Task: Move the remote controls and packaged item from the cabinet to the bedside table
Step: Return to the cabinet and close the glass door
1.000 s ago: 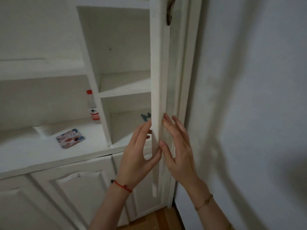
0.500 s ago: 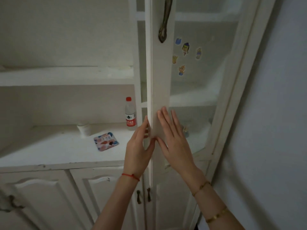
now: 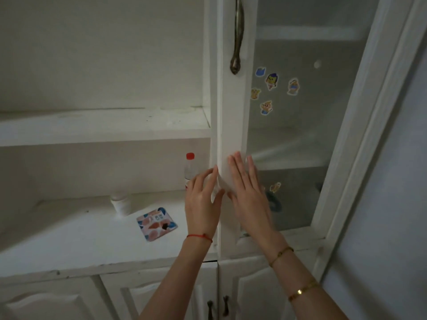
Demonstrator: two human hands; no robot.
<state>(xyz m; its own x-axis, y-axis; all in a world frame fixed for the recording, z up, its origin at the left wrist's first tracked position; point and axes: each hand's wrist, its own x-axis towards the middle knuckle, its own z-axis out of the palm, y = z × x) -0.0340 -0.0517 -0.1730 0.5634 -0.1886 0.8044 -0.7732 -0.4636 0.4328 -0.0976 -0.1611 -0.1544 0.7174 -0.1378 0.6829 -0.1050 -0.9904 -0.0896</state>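
White cabinet door [image 3: 233, 125] now nearly shut, right hand [image 3: 248, 195] pressed flat against it, left hand [image 3: 203, 204] spread at its edge; packet [image 3: 157, 224] unmoved at left.

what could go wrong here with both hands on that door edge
1. The left hand curls its fingers round the edge of the glass cabinet door while the right hand lies flat on its front; if the door shuts, those fingers may get pinched.
2. The red-capped bottle stands just behind the left hand and could be knocked over.
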